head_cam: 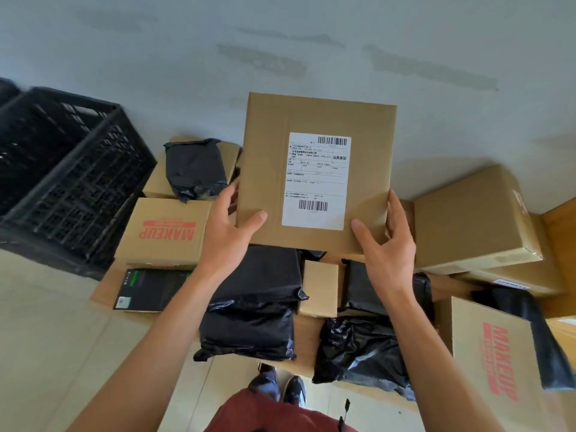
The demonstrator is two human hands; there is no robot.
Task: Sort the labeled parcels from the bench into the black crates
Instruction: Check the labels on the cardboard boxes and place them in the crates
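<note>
A flat brown cardboard parcel [268,169] with a white shipping label [316,180] is lifted above the pile, label facing me. My left hand [229,227] grips its lower left edge, thumb on the front. My right hand [385,241] grips its lower right edge the same way. A black slatted crate [67,179] stands at the left on the floor, its inside hidden from here.
Below lie several black plastic mailers [255,307] and cardboard boxes, two printed MAKEUP [165,233], a dark printed box [149,289], and a big plain box [473,222] at the right. A grey wall rises behind. My feet and red shorts show at the bottom.
</note>
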